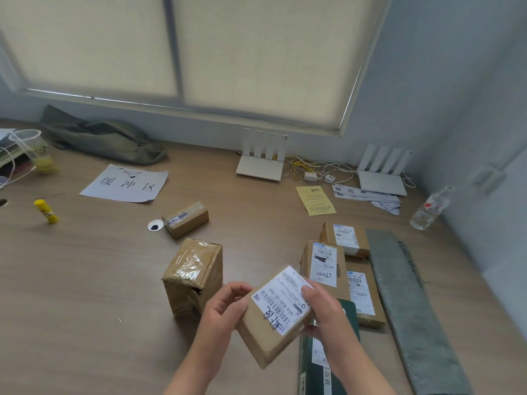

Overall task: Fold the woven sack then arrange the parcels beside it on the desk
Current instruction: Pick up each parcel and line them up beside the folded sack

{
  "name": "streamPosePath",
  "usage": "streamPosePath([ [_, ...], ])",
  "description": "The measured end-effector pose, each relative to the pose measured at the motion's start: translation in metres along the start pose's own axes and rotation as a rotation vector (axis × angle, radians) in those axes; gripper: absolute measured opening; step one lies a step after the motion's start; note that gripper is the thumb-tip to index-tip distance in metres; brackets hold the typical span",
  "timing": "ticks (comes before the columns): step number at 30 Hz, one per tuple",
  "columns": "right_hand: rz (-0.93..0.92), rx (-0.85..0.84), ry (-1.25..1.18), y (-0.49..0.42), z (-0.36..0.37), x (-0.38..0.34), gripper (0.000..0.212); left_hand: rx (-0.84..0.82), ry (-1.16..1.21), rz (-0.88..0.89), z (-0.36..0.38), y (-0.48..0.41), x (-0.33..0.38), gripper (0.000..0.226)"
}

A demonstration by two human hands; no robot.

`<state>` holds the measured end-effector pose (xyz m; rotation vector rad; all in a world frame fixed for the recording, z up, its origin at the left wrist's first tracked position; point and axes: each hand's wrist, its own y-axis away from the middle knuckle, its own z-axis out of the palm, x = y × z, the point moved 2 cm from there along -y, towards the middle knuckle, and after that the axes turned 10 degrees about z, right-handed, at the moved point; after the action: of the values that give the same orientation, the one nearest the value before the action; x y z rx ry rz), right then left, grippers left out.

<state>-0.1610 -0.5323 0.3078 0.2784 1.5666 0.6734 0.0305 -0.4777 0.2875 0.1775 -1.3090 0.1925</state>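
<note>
Both hands hold one small brown parcel in the air above the near edge of the desk. The left hand curls round its left side, and the right hand grips its right end with the thumb laid over the white label. The parcel looks light, stiff and dry, a cardboard box that should not sag or slip. A grip across two opposite sides, as here, ought to serve for setting it down flat. Under the right wrist lies a dark green parcel, partly hidden. Beyond it three labelled cartons sit close together, in a loose row against the folded woven sack. The sack lies as a long grey strip along the right edge of the desk, so the folding seems done and the arranging is under way. Left of the hands a taped box stands upright, with a smaller box farther back, both well apart from the sack. They probably have yet to go beside it. Two routers stand along the far edge, and a clear bottle is near the far right corner.
</note>
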Motion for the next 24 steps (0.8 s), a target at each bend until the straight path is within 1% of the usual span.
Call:
streamPosePath([
  [2, 0.056, -0.048, -0.004, 0.001, -0.004, 0.0, 0.036, 0.098, -0.02, 0.003, 0.004, -0.003, 0.0, 0.034],
  [3, 0.082, -0.077, -0.019, 0.002, -0.006, 0.001, 0.032, 0.153, -0.019, -0.006, 0.007, -0.005, 0.0, 0.034],
  [5, 0.109, -0.125, -0.06, 0.004, -0.006, 0.004, 0.034, 0.203, 0.022, -0.06, 0.011, -0.01, 0.0, 0.04],
  [7, 0.092, -0.13, -0.148, 0.007, -0.004, 0.008, 0.039, 0.175, 0.053, -0.132, 0.014, -0.017, 0.0, 0.04],
  [9, 0.039, -0.104, -0.269, 0.009, -0.001, 0.01, 0.036, 0.108, 0.07, -0.164, 0.016, -0.023, 0.001, 0.04],
  [11, 0.006, -0.056, -0.378, 0.011, 0.003, 0.009, 0.035, 0.037, 0.105, -0.158, 0.021, -0.025, 0.001, 0.054],
  [13, -0.005, -0.038, -0.436, 0.012, 0.006, 0.01, 0.035, -0.005, 0.153, -0.132, 0.028, -0.025, -0.002, 0.066],
  [16, 0.02, -0.051, -0.414, 0.014, 0.003, 0.011, 0.034, 0.072, 0.197, -0.081, 0.039, -0.024, -0.004, 0.069],
  [17, 0.033, -0.05, -0.392, 0.014, 0.0, 0.012, 0.038, 0.12, 0.193, -0.075, 0.042, -0.025, -0.004, 0.069],
  [19, 0.06, -0.062, -0.343, 0.013, -0.009, 0.015, 0.056, 0.213, 0.175, -0.091, 0.049, -0.026, -0.004, 0.067],
  [20, 0.07, -0.067, -0.329, 0.013, -0.012, 0.017, 0.062, 0.247, 0.16, -0.105, 0.053, -0.027, -0.004, 0.07],
  [22, 0.064, -0.043, -0.328, 0.014, -0.019, 0.02, 0.067, 0.252, 0.128, -0.128, 0.066, -0.027, -0.005, 0.085],
  [23, 0.058, -0.015, -0.33, 0.014, -0.023, 0.022, 0.072, 0.228, 0.125, -0.135, 0.074, -0.026, -0.006, 0.085],
  [24, 0.046, 0.021, -0.33, 0.014, -0.028, 0.024, 0.074, 0.198, 0.118, -0.141, 0.083, -0.025, -0.008, 0.077],
])
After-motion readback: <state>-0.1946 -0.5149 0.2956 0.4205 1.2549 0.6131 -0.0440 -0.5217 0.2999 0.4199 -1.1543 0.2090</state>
